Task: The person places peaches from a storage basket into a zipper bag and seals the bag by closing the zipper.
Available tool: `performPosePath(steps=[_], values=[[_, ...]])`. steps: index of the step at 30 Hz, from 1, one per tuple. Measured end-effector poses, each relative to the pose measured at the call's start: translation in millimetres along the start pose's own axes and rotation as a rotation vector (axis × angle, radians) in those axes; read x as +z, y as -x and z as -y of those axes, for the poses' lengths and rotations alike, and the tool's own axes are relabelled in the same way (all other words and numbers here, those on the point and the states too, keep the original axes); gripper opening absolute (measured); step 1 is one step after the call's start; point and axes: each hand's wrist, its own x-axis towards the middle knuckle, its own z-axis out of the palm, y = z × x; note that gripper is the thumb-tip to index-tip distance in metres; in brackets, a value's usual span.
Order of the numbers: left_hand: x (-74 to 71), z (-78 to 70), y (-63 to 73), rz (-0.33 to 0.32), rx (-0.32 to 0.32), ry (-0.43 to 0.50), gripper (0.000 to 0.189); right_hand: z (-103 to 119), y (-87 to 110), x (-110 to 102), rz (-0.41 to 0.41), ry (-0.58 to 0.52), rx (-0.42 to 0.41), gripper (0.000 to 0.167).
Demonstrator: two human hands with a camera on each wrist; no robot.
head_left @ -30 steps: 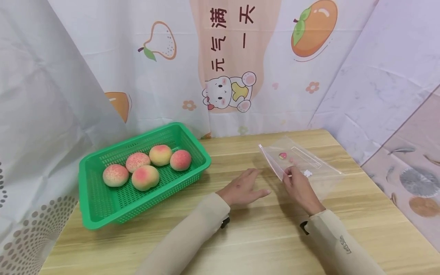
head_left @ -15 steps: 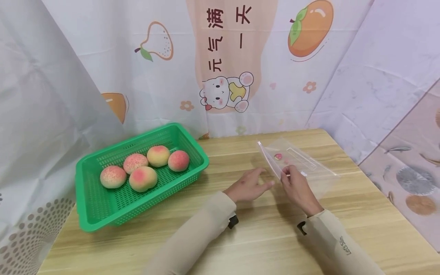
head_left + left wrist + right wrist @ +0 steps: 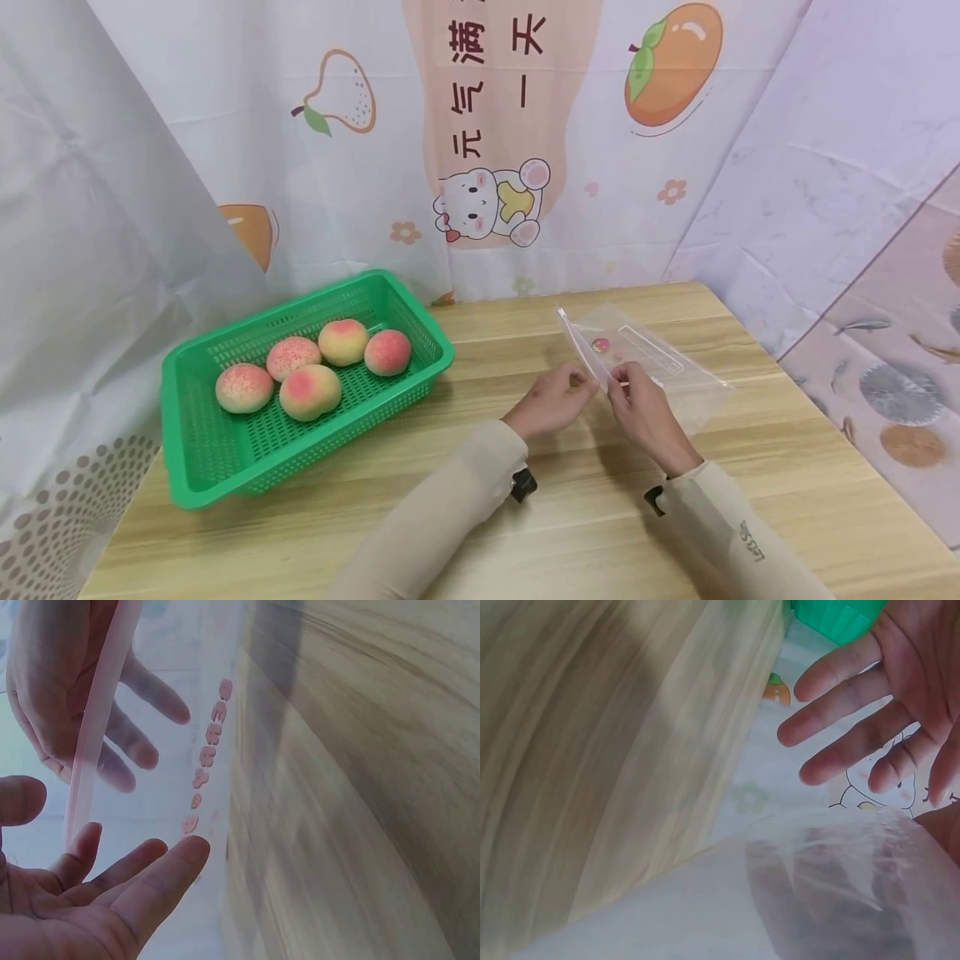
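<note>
A clear zip bag (image 3: 652, 346) with a small pink print stands out over the table at the right in the head view. My right hand (image 3: 651, 421) pinches the bag's zip edge between thumb and fingers; several of its fingers show through the plastic in the left wrist view. Close beside the same edge is my left hand (image 3: 551, 404), its fingers loosely bent. Spread, relaxed fingers of the left hand (image 3: 922, 690) appear in the right wrist view, with no plastic held between them.
At the left of the wooden table (image 3: 480, 517) stands a green basket (image 3: 300, 462) with several peaches (image 3: 311, 393) in it. A printed curtain (image 3: 300, 192) hangs behind the table's back edge.
My left hand has moved right, up to the bag's zip edge, and its fingers have bent. The right hand keeps its pinch on the bag. The view has shifted slightly.
</note>
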Motion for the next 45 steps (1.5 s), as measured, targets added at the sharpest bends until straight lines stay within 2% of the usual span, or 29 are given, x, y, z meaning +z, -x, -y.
performPosePath(steps=[9, 16, 21, 35, 45], values=[[3.7, -4.5, -3.8, -0.055, -0.073, 0.055, 0.027, 1.9, 2.1, 1.3, -0.006, -0.011, -0.008, 0.014], [8.2, -5.9, -6.4, -0.092, -0.061, 0.067, 0.023, 4.4, 2.9, 0.7, -0.021, -0.017, -0.041, 0.012], [8.3, -7.7, -7.2, -0.096, -0.055, 0.079, 0.02, 5.4, 3.1, 0.1, -0.034, -0.016, -0.065, 0.01], [4.7, -4.7, -5.8, -0.094, -0.095, 0.164, 0.016, 4.8, 1.5, -8.0, 0.058, -0.182, -0.001, 0.015], [-1.1, -0.3, -4.7, -0.111, -0.137, 0.221, 0.014, 6.6, -3.4, -15.1, 0.054, -0.221, 0.02, 0.018]])
